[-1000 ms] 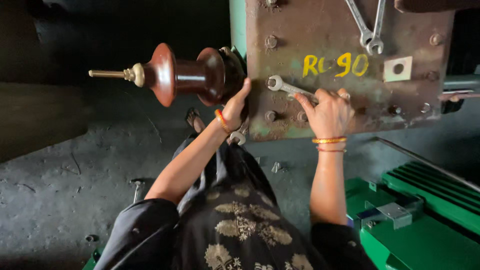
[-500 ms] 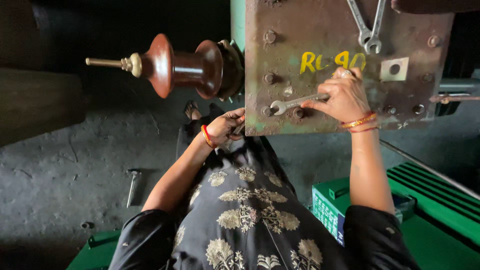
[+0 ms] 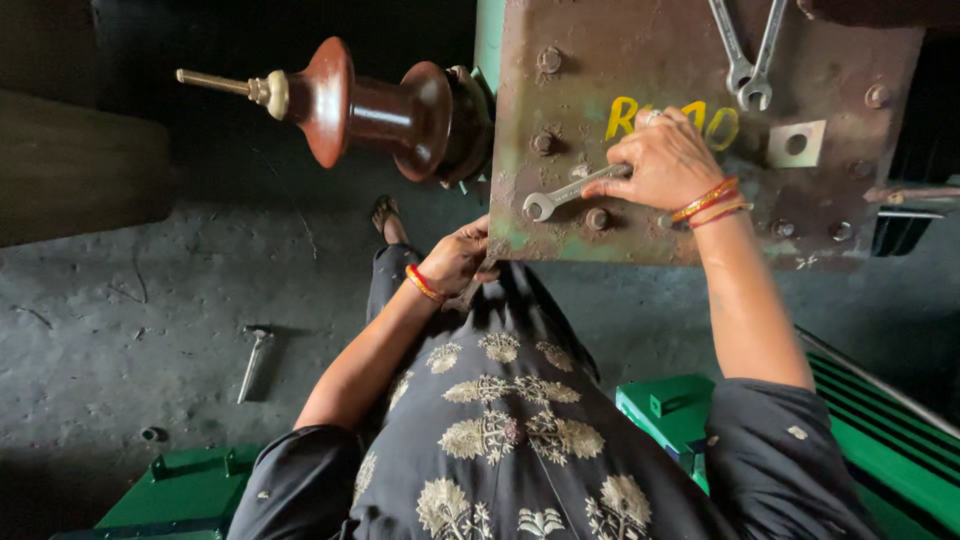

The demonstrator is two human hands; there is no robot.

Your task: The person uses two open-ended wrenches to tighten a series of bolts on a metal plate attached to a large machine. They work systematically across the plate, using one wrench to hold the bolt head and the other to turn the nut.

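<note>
Right hand (image 3: 662, 160) closed around spanner (image 3: 570, 191) on rusty plate (image 3: 640, 235); left hand (image 3: 458, 258) curled at plate's lower edge, contents unclear.

surface: rusty steel plate (image 3: 600, 60) | on it: two spanners (image 3: 748, 60) | floor (image 3: 120, 330): bolt (image 3: 254, 362)

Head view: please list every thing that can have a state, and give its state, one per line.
Open-ended steel spanner: gripped by right hand, flat on plate.
Rusty steel plate: bolted on, paint worn.
Left hand: at plate's lower edge.
Brown ceramic insulator: mounted, sticking out sideways.
Two spare spanners: lying on plate, unheld.
</note>
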